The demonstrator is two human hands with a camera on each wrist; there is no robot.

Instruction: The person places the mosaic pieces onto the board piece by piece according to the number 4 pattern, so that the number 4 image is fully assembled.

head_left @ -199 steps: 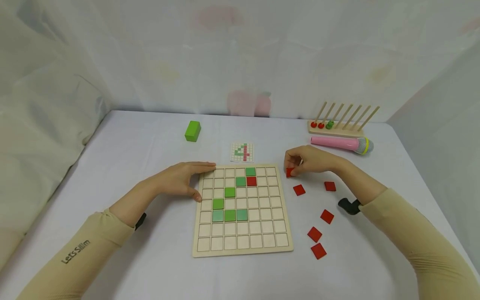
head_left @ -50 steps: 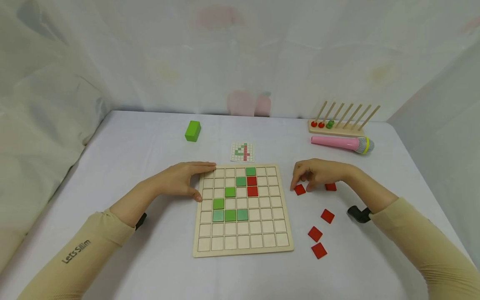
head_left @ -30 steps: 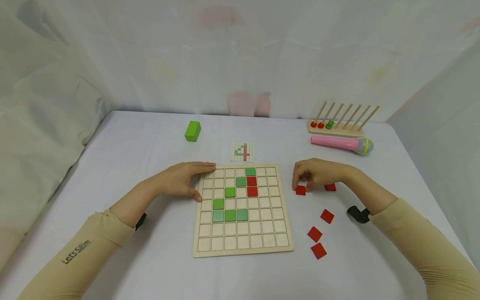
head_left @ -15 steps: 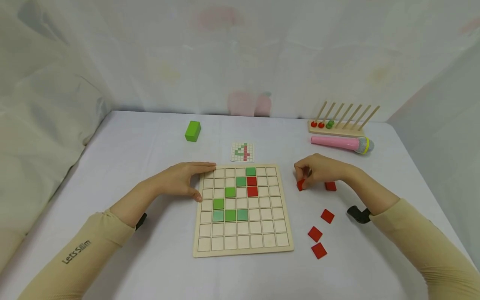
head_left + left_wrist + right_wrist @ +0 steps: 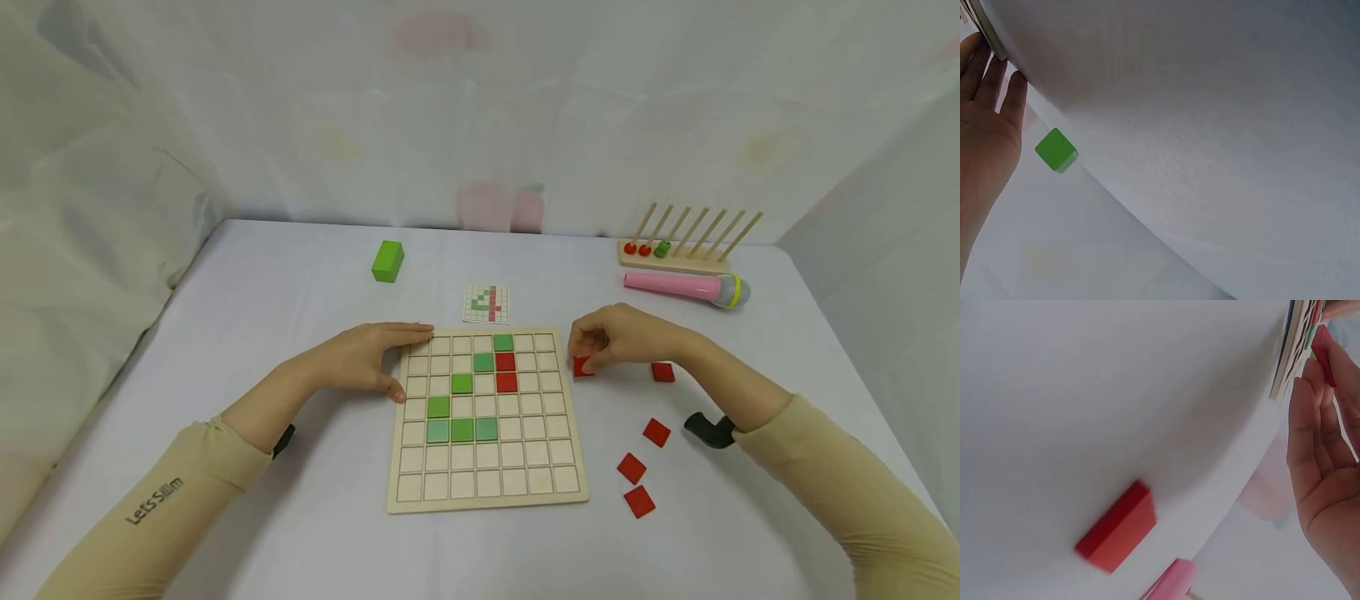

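A square wooden grid board [image 5: 487, 482] lies mid-table, with several green tiles [image 5: 462, 430] and two red tiles [image 5: 506, 382] set in its cells. My left hand [image 5: 362, 357] rests at the board's upper left, fingers along the top corner and thumb at the left edge. Just right of the board, my right hand [image 5: 618, 335] pinches a red tile [image 5: 581, 367] between thumb and fingers; the right wrist view shows that tile [image 5: 1322, 355] lifted off the table. Several loose red tiles [image 5: 656, 432] lie to the right of the board.
A small card [image 5: 486, 304] with a green and red 4 pattern lies behind the board. A green block [image 5: 387, 262] stands at the back left. At the back right are a pink toy microphone [image 5: 678, 287] and a wooden peg rack [image 5: 675, 258] with red and green beads.
A second red tile has come to lie on the board since the earliest frame. My right hand has picked another red tile off the table and moved left with it. The left hand stays put.
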